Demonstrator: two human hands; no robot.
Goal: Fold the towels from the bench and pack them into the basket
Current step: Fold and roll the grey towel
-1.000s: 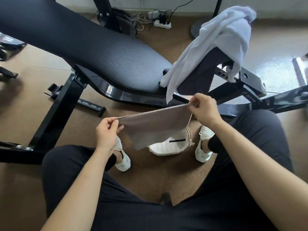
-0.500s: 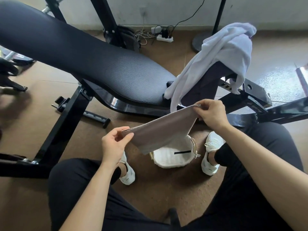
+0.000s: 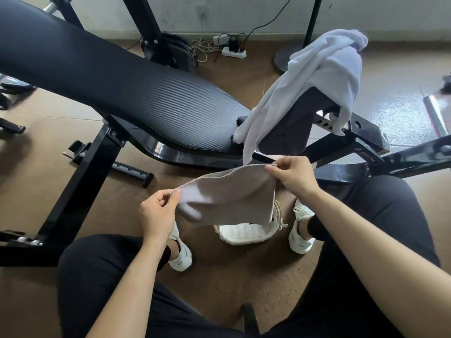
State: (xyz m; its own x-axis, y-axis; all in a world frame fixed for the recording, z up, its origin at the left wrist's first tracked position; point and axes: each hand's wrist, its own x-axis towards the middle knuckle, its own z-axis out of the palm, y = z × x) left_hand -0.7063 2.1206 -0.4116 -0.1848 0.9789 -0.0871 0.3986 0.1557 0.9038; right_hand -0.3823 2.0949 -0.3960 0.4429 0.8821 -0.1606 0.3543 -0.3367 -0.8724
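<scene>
The grey towel [image 3: 229,198] hangs spread in the air between both hands, just above the basket [image 3: 244,236] on the floor [image 3: 219,284]. The left hand [image 3: 156,213] pinches one top corner between thumb and fingers. The right hand [image 3: 292,176] pinches the other corner, held higher. The towel partly hides the basket, which sits between the person's white shoes [image 3: 180,256]. A white towel [image 3: 324,67] lies draped over the raised end of the bench [image 3: 122,89], beyond the hands.

On black bench [image 3: 146,98], white towel [image 3: 324,62]
</scene>
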